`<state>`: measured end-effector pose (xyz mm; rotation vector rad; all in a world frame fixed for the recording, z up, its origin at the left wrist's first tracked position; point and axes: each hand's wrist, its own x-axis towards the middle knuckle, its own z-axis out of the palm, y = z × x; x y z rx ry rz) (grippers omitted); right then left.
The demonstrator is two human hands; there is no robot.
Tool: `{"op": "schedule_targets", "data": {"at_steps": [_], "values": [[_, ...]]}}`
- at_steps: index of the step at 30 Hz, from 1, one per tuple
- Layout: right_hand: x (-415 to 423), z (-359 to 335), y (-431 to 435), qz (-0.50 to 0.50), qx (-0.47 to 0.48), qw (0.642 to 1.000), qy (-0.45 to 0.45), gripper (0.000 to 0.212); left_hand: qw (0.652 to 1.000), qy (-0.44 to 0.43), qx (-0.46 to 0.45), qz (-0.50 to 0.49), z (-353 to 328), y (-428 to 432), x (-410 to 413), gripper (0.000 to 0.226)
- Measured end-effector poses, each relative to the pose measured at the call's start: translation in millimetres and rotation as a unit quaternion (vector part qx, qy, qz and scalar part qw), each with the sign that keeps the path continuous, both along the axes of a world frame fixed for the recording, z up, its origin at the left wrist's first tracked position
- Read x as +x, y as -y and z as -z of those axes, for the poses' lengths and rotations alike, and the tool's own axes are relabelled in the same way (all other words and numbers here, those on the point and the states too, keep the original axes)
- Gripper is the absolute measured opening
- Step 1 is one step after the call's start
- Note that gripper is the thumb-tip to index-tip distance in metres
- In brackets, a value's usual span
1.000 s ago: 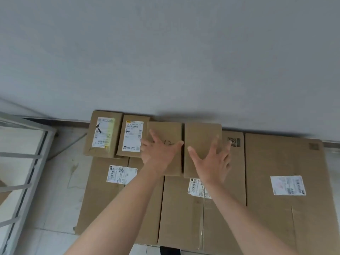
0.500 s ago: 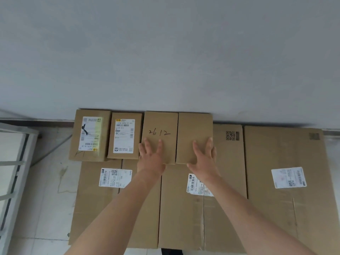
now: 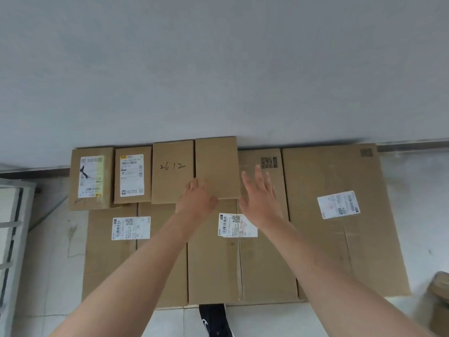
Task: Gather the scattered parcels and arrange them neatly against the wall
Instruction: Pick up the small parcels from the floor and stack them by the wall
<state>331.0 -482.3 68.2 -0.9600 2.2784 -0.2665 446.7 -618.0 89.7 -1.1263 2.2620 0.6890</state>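
Observation:
Four small cardboard parcels stand in a row against the grey wall (image 3: 218, 69), on top of larger boxes. From the left they are a labelled parcel (image 3: 91, 177), a second labelled parcel (image 3: 132, 175), one marked "2612" (image 3: 172, 171) and a plain one (image 3: 216, 164). My left hand (image 3: 196, 198) rests on the near edges of the "2612" parcel and the plain parcel, thumb at the plain parcel's near corner. My right hand (image 3: 260, 198) hovers just right of the plain parcel, fingers spread, holding nothing.
Three big flat boxes lie below: left (image 3: 109, 259), middle (image 3: 213, 268) and right (image 3: 340, 246). Another cardboard parcel (image 3: 439, 290) sits on the tiled floor at far right. A white metal rack (image 3: 9, 227) stands at left. A black shoe (image 3: 215, 319) shows at the bottom.
My right hand has lifted off the plain parcel and moved right. My left hand has slid right to the seam between the two plain-topped parcels.

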Motion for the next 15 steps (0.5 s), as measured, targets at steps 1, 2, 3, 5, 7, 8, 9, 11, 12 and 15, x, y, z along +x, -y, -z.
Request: {"op": "schedule_targets", "data": {"at_steps": [1, 2, 3, 5, 7, 8, 9, 11, 12, 15], "values": [[-9, -8, -16, 0.006, 0.002, 1.0, -0.007, 0.067, 1.0, -0.009, 0.004, 0.012, -9, -13, -15, 0.061], [-19, -15, -34, 0.012, 0.003, 1.0, -0.016, 0.066, 1.0, -0.015, 0.004, 0.026, -18, -27, -30, 0.06], [-32, -24, -56, 0.022, 0.005, 0.999, -0.026, 0.065, 0.999, -0.02, 0.005, 0.043, -27, -44, -48, 0.061], [-61, -42, -106, 0.051, 0.004, 0.998, -0.037, 0.065, 0.997, -0.025, 0.01, 0.075, -45, -85, -87, 0.065], [-93, -57, -165, 0.086, 0.004, 0.995, -0.047, 0.063, 0.994, -0.028, 0.012, 0.11, -59, -132, -128, 0.066], [-110, -64, -198, 0.105, 0.009, 0.993, -0.054, 0.062, 0.992, -0.03, 0.015, 0.125, -66, -159, -149, 0.065], [-127, -71, -233, 0.127, 0.015, 0.99, -0.061, 0.062, 0.989, -0.032, 0.019, 0.141, -73, -188, -170, 0.064], [-158, -83, -308, 0.174, 0.032, 0.982, -0.062, 0.062, 0.983, -0.041, 0.024, 0.178, -83, -253, -211, 0.064], [-171, -89, -347, 0.201, 0.041, 0.977, -0.063, 0.063, 0.979, -0.048, 0.025, 0.198, -87, -287, -230, 0.064], [-197, -101, -474, 0.284, 0.064, 0.953, -0.08, 0.064, 0.963, -0.057, 0.042, 0.258, -97, -397, -283, 0.065]]}}
